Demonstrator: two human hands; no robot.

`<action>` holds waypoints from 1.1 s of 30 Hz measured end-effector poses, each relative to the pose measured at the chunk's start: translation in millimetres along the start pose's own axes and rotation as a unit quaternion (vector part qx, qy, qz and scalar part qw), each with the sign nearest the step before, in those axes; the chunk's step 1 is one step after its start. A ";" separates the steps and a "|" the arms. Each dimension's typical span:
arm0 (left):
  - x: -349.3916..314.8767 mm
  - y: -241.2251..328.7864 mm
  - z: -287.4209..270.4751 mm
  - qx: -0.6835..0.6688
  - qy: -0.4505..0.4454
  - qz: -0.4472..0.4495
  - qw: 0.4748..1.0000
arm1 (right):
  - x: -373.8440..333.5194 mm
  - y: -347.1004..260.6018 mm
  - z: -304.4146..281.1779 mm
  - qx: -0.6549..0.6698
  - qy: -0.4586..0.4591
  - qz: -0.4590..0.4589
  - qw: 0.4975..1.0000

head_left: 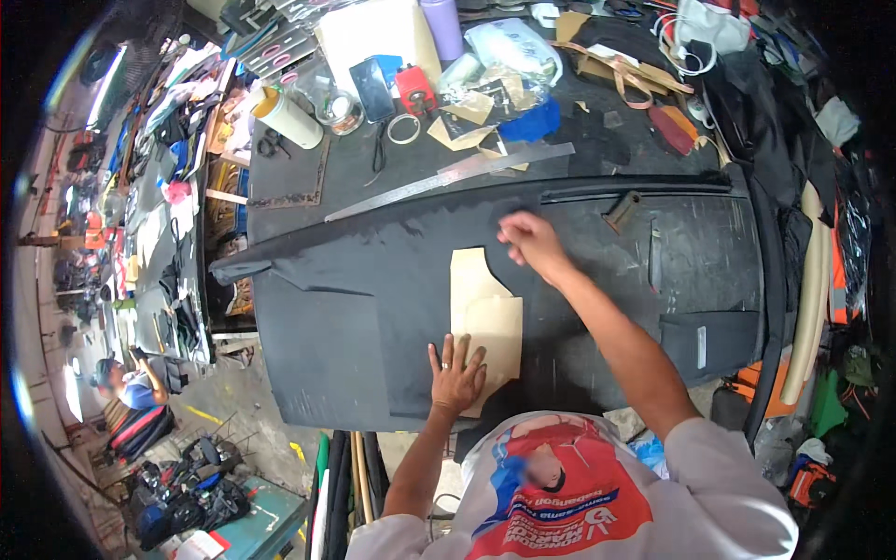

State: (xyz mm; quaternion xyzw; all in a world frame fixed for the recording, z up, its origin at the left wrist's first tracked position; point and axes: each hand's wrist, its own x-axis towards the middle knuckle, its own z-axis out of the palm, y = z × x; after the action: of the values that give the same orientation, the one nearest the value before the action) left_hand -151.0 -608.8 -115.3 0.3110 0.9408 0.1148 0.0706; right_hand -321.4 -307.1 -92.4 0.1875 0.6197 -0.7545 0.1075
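Observation:
A tan cardboard pattern piece (pixel 499 336) with a curved cut-out on its upper right edge lies flat on black fabric (pixel 373 280). My left hand (pixel 457 378) presses on the lower left part of the pattern, fingers spread, a ring on one finger. Just past the pattern's upper right corner, my right hand (pixel 530 241) is raised over the fabric with its fingers curled together. Whatever may be inside those fingers is hidden. Beyond the fabric's far edge a long metal ruler (pixel 448 182) rests at a slant on the dark table (pixel 597 168).
To the right are a short metal tube-like tool (pixel 622 212) and a thin dark strip (pixel 655 257). A phone (pixel 371 91), a tape roll (pixel 404 129), a glass jar (pixel 342 114) and plastic bags (pixel 513 51) crowd the far side. Another person (pixel 140 383) is far left.

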 end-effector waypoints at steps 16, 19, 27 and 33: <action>-8.5 -11.3 13.0 -0.036 -0.034 -0.025 0.998 | 225.6 -79.8 7.7 -0.487 0.292 -0.204 0.797; -2.3 -10.8 17.9 -0.048 -0.018 -0.017 0.999 | 249.0 -91.8 -31.7 -0.535 0.191 -0.197 0.799; -1.1 -11.3 18.9 -0.042 0.016 -0.006 0.999 | 249.2 -100.7 -57.5 -0.578 0.159 -0.337 0.726; 3.1 -9.5 19.8 -0.043 0.001 -0.003 0.999 | 245.6 -101.7 -97.4 -0.669 0.126 -0.246 0.689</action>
State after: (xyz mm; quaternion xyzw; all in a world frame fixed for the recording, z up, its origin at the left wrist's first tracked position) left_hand -154.9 -611.0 -137.1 0.3051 0.9359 0.1549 0.0834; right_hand -569.5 -173.7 -119.4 0.0001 0.9921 -0.1080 -0.0646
